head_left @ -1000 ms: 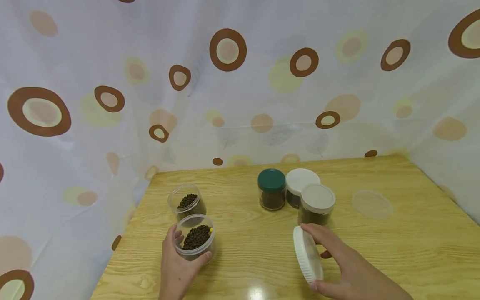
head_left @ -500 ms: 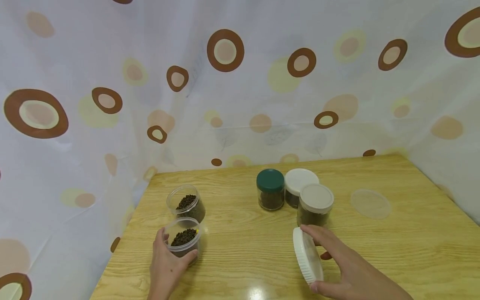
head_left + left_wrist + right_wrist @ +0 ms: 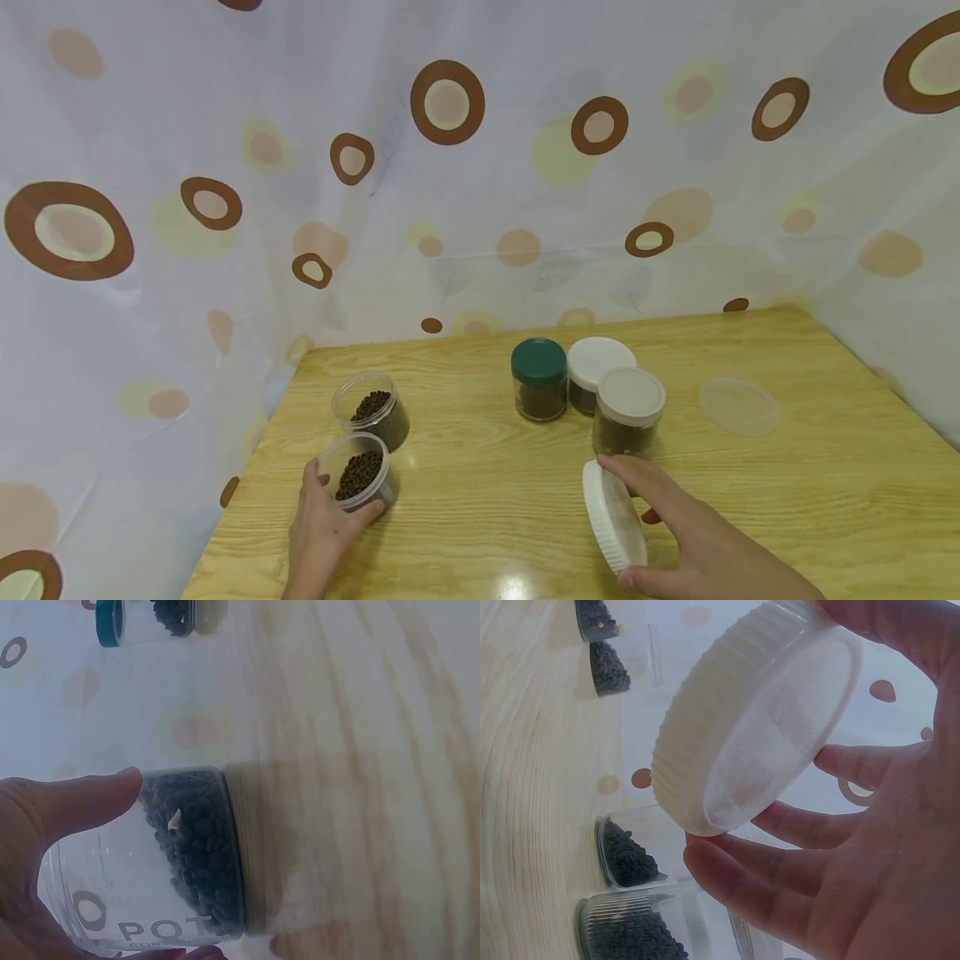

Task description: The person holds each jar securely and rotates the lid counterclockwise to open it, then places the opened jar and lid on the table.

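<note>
My left hand grips an open clear plastic jar partly filled with dark brown coffee beans or pellets. In the left wrist view the thumb lies along the jar's wall, and the base appears to rest on the wooden table. Just behind it stands a second lidless clear jar with similar dark contents. On the right, my right hand pinches a white lid with a ribbed rim by its edges, tilted on its side above the table. In the right wrist view the lid sits between thumb and fingertips.
Behind the right hand stand a jar with a green lid, a white-lidded jar and a jar with an off-white lid. A thin translucent disc lies right of them on the table. A patterned curtain surrounds the table's back.
My left hand has moved left with the jar, drawing it nearly in line with the second jar. The right hand and white lid have barely shifted.
</note>
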A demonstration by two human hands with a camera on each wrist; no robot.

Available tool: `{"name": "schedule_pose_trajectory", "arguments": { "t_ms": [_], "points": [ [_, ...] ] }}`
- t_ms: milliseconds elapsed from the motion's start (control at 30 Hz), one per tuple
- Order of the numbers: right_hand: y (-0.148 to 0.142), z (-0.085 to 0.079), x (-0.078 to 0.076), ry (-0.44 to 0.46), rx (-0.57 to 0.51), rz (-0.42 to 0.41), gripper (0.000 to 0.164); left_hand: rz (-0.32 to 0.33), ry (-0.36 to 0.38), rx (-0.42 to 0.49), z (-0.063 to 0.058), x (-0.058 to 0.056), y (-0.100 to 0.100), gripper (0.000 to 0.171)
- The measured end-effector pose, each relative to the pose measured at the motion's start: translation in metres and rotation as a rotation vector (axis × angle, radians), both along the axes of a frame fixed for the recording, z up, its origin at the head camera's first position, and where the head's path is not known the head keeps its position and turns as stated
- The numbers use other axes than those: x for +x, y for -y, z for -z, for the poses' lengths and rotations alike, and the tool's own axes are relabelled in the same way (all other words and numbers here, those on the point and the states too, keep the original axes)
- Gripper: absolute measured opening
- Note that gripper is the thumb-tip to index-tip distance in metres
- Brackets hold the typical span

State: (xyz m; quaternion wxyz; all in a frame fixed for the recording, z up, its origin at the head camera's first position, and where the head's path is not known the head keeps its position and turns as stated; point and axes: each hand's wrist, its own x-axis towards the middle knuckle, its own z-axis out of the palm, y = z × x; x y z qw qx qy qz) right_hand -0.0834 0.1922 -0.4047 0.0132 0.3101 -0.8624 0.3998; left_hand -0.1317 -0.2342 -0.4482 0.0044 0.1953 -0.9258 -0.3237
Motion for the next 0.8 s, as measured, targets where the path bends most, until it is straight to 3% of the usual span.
{"name": "schedule_pose_trajectory", "arguments": {
  "t_ms": [333,533,667,800],
  "points": [
    [-0.001,-0.001,0.001,-0.019,0.008,0.006,0.092,-0.005,0.012,0.038,-0.002,-0.003,0.001,0.125],
    [-0.007,0.002,0.0,-0.07,0.014,0.002,0.095,0.003,0.008,0.008,-0.006,0.006,0.001,0.137],
    [-0.013,0.004,-0.001,-0.053,0.026,0.021,0.095,-0.005,-0.087,-0.045,-0.015,0.017,-0.005,0.13],
    [-0.021,0.004,0.0,-0.047,0.048,0.066,0.093,-0.004,-0.306,-0.12,-0.027,0.026,-0.023,0.094]
  ]
}}
